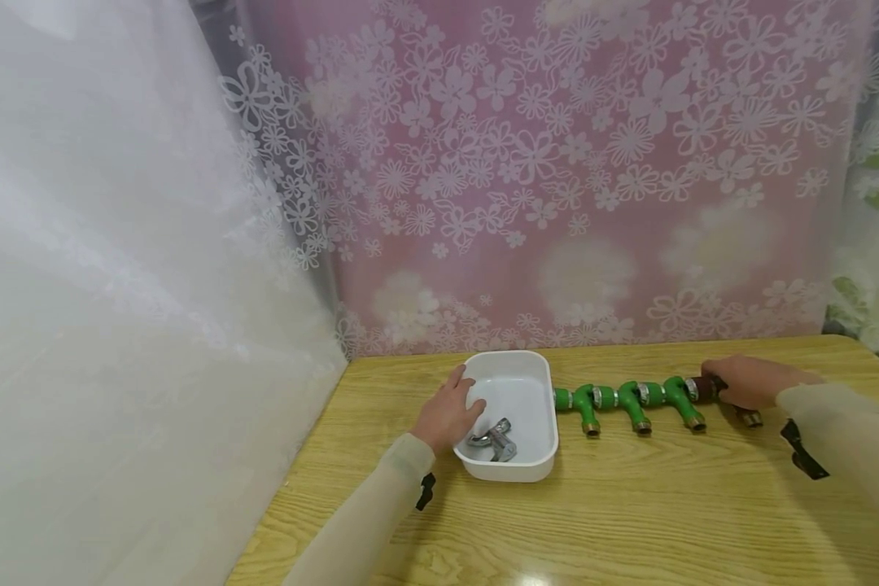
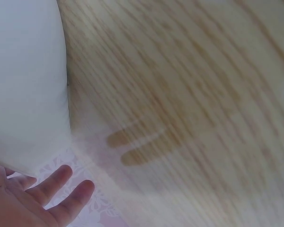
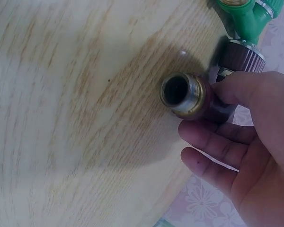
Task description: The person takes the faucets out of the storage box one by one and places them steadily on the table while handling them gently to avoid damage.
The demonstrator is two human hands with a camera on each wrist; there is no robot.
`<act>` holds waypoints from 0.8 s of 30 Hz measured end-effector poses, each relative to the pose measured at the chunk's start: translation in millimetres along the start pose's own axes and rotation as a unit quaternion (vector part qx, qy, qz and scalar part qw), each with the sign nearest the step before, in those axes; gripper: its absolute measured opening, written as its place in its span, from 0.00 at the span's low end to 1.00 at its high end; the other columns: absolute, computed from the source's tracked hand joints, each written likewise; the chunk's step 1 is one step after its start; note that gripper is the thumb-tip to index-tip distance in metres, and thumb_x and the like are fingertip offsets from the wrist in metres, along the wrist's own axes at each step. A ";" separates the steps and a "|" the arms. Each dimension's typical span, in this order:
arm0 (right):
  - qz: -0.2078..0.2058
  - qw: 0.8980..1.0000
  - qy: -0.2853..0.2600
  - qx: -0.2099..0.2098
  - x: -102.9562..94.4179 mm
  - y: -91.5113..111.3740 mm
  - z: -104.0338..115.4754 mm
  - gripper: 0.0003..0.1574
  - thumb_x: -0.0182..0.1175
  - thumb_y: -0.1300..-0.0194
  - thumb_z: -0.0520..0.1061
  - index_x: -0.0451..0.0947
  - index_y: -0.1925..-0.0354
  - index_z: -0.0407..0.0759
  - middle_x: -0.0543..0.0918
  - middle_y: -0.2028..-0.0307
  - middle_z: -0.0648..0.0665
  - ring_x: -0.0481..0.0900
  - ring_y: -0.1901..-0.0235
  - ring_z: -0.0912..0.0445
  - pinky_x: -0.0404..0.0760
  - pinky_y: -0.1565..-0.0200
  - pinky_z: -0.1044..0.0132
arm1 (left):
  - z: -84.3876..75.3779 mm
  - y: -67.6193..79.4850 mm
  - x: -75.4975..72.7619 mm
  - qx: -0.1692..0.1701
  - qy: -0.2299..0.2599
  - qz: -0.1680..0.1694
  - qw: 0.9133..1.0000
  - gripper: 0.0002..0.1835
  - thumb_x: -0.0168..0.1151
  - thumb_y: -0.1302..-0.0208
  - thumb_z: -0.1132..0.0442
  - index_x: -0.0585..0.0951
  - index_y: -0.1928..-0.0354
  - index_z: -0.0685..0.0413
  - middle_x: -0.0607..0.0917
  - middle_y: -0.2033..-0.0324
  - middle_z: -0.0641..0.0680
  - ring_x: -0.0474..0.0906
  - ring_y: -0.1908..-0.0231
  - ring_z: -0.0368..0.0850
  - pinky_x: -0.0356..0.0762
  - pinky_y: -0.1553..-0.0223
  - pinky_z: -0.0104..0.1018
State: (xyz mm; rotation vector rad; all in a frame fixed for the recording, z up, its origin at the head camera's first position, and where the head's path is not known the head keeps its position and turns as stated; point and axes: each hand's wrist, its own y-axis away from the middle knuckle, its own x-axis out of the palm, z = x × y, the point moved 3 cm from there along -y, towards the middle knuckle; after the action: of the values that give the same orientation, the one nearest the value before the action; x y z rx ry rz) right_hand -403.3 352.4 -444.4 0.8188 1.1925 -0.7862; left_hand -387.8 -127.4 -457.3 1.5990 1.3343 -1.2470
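Note:
My left hand (image 1: 445, 413) is at the left rim of a white plastic tub (image 1: 508, 470), thumb over its inside and fingers spread. In the left wrist view, the fingers (image 2: 51, 187) stretch out beside the tub's wall (image 2: 26, 85). Two chrome metal fittings (image 1: 496, 438) lie in the tub's near end. At the right, my right hand (image 1: 758, 382) holds a dark red tap (image 3: 206, 101) with a threaded metal outlet, between thumb and curled fingers. Green taps (image 1: 633, 403) with brass outlets line up between tub and hand. Whether the dark red tap joins them, I cannot tell.
Everything stands on a wood-grain table (image 1: 630, 521). Behind its far edge hangs a pink flowered curtain (image 1: 557, 203). White sheeting (image 1: 117, 325) hangs along the left side.

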 end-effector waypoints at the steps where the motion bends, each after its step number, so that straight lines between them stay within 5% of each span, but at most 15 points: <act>1: 0.000 1.000 -0.002 0.001 0.5 -0.4 0.0 0.12 0.64 0.36 0.35 0.76 0.54 0.36 0.80 0.67 0.47 0.76 0.71 0.56 0.73 0.70 0.60 | 0.1 -0.1 0.1 0.000 -0.001 -0.001 1.000 0.32 0.48 0.25 0.41 0.68 0.27 0.50 0.52 0.20 0.49 0.64 0.27 0.52 0.71 0.34 0.53; 17: -0.013 1.000 0.017 0.007 -1.3 -0.5 6.2 0.13 0.62 0.37 0.34 0.81 0.53 0.38 0.85 0.62 0.45 0.83 0.66 0.50 0.81 0.67 0.52 | 1.4 -2.4 1.6 0.001 -0.005 -0.006 1.000 0.33 0.48 0.25 0.40 0.68 0.27 0.50 0.53 0.20 0.50 0.65 0.28 0.53 0.72 0.35 0.53; 24: -0.003 0.998 0.035 0.049 -5.0 2.1 7.6 0.30 0.61 0.33 0.45 0.73 0.39 0.27 0.85 0.58 0.36 0.83 0.67 0.50 0.81 0.66 0.47 | 1.9 -3.2 3.2 0.002 -0.006 -0.009 1.000 0.32 0.48 0.25 0.40 0.69 0.27 0.50 0.53 0.21 0.50 0.66 0.28 0.52 0.72 0.35 0.53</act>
State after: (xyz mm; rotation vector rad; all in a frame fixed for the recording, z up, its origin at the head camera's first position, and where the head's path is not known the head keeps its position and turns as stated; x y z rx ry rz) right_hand -398.9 347.4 -438.0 0.9313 1.2261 -0.8321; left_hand -391.3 -127.4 -460.7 1.5839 1.3429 -1.2687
